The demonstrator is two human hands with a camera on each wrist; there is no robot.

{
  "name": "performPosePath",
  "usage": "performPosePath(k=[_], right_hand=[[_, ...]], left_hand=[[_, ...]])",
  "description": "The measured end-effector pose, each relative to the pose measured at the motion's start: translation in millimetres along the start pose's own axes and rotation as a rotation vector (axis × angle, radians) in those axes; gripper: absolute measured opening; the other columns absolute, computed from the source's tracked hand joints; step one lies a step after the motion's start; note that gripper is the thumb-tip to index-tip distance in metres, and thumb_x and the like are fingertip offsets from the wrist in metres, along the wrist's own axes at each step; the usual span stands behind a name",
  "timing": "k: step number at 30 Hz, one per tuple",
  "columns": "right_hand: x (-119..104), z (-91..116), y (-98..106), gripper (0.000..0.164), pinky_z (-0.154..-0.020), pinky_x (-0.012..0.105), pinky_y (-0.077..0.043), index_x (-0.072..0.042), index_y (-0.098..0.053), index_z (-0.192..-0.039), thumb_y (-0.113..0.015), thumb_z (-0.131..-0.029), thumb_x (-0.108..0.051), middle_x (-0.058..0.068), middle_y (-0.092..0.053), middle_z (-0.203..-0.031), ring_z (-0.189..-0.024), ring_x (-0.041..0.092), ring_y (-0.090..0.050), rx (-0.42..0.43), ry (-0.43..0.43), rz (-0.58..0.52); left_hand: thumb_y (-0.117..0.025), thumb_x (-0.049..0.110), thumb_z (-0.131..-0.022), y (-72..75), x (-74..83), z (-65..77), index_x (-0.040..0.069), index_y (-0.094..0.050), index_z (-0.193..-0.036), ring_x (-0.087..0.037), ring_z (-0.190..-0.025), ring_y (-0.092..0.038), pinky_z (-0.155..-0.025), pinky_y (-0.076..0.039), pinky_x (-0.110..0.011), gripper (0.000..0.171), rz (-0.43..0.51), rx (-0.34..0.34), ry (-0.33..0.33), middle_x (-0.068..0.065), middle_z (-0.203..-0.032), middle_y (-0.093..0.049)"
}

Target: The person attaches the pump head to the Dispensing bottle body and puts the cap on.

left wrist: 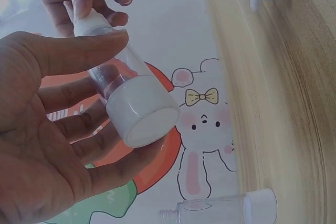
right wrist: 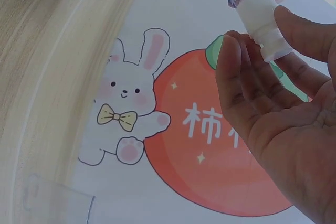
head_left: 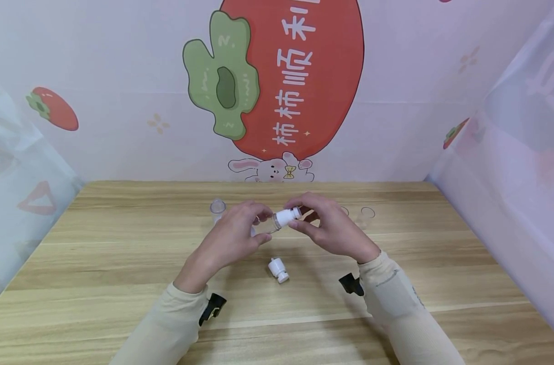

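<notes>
My left hand (head_left: pixel 236 230) grips a clear bottle (left wrist: pixel 123 69) with a white base (left wrist: pixel 143 111), thumb on one side and fingers round the other. The bottle is held tilted above the table, and a white pump top (head_left: pixel 286 217) sits on its neck. At that pump top, my right hand (head_left: pixel 334 225) pinches between thumb and fingers. Below the hands, a second white pump top (head_left: pixel 278 269) lies on the table. Behind the left hand stands another clear bottle (left wrist: pixel 210 212) with a white base and a bare threaded neck, partly hidden in the head view.
Two clear caps stand beyond the right hand, faint against the wood; one clear cap (head_left: pixel 367 213) shows its rim. The wooden table (head_left: pixel 99 253) meets a printed backdrop (head_left: pixel 131 61) at its far edge, with sheets rising on both sides.
</notes>
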State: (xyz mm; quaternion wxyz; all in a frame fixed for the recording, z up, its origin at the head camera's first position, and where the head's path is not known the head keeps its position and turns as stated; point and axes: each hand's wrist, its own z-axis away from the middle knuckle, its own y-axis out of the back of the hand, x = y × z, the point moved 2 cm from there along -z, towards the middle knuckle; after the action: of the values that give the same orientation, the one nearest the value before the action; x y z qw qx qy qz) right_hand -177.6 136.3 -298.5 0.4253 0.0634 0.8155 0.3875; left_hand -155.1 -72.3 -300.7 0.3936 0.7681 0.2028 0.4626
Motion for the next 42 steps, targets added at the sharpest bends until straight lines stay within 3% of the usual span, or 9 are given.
performPosePath(k=[15, 28, 42], right_hand=[[0.6, -0.7, -0.1, 0.018, -0.074, 0.032, -0.057, -0.011, -0.070, -0.114, -0.072, -0.096, -0.014, -0.006, -0.068, -0.100, -0.086, 0.014, -0.064, 0.004, -0.027, 0.009], [-1.5, -1.5, -1.0, 0.013, -0.072, 0.034, -0.055, -0.013, -0.071, -0.108, -0.069, -0.099, -0.023, -0.004, -0.066, -0.087, -0.080, 0.016, -0.059, 0.022, -0.132, 0.036], [0.1, -1.5, -2.2, 0.013, -0.072, 0.040, -0.054, -0.014, -0.071, -0.104, -0.066, -0.101, -0.026, -0.003, -0.064, -0.082, -0.073, 0.018, -0.057, 0.032, -0.143, 0.053]], left_hand=[[-0.086, 0.006, -0.079, 1.2, 4.0, 1.2, 0.003, -0.072, -0.111, -0.028, -0.094, -0.064, -0.080, -0.054, -0.041, 0.035, -0.017, 0.016, 0.007, -0.007, -0.101, -0.066], [-0.088, 0.007, -0.078, 0.8, 6.1, 1.6, 0.004, -0.072, -0.112, -0.027, -0.095, -0.065, -0.079, -0.055, -0.041, 0.037, -0.056, 0.055, -0.007, -0.007, -0.104, -0.067], [-0.088, 0.007, -0.078, -0.7, 4.8, 1.4, 0.004, -0.073, -0.111, -0.025, -0.092, -0.065, -0.077, -0.054, -0.040, 0.036, -0.064, 0.063, -0.010, -0.006, -0.102, -0.067]])
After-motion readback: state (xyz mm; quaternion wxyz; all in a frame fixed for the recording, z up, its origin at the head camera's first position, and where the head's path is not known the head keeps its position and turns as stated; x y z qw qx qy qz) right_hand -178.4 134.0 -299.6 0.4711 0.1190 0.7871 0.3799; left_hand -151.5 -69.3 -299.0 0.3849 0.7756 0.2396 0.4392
